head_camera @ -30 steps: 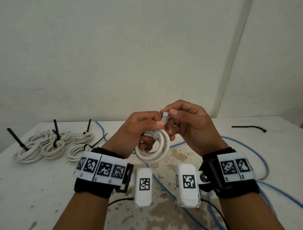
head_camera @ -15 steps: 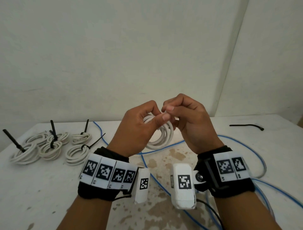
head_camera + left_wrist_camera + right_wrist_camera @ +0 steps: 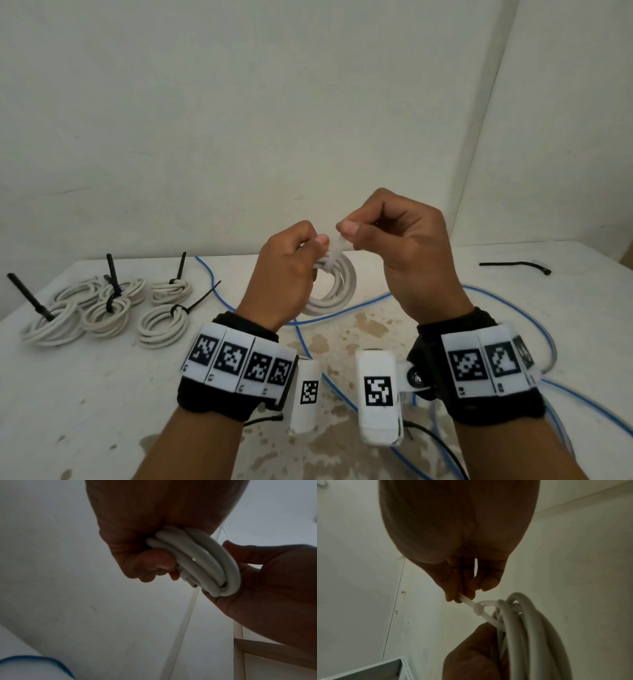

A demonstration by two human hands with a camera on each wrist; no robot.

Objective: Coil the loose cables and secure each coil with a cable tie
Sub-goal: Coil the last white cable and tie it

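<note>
Plain off-white walls (image 3: 239,120) behind and above the fingers, meeting at a vertical corner (image 3: 479,137) just right of them. Below the fingers, a white table (image 3: 68,394), stained brown toward the middle. Soft, even light. Metal shelving (image 3: 368,669) low, left of the right-hand fingers.

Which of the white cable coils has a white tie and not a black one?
The white coil held up in the left hand; the right hand pinches its white tie. The tied coils on the table carry black ties.
</note>
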